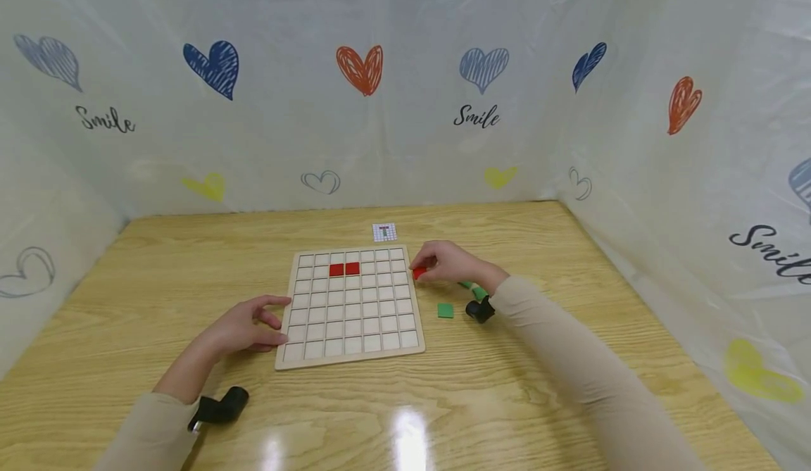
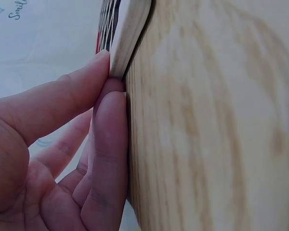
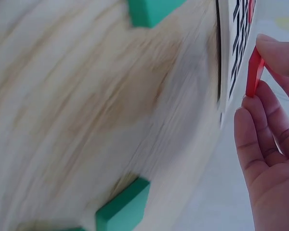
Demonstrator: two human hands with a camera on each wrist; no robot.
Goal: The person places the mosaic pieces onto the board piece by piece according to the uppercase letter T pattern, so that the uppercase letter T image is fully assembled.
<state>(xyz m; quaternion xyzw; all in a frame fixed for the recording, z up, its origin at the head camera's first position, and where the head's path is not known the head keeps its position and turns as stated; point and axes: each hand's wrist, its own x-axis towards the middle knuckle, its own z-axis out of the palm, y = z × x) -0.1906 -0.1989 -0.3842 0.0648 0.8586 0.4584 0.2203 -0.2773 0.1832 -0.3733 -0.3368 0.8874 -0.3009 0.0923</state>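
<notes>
A square white grid board [image 1: 350, 364] with a pale wooden frame lies on the table. Two red square tiles [image 1: 336, 270] sit side by side in its second row from the top. My left hand [image 1: 243, 327] touches the board's left edge with fingertips, its fingers fairly straight; the left wrist view shows them against the frame's side [image 2: 130, 38]. Just off the board's upper right edge, my right hand [image 1: 448, 263] pinches another red tile [image 3: 254, 72] between thumb and fingers. It is tilted on edge in the right wrist view, held above the table.
A green tile [image 1: 445, 310] lies right of the board, with other green tiles [image 1: 479, 293] partly hidden behind the right wrist. A small printed pattern card [image 1: 384, 231] lies beyond the board. Curtains with hearts [image 1: 359, 70] enclose the back and sides.
</notes>
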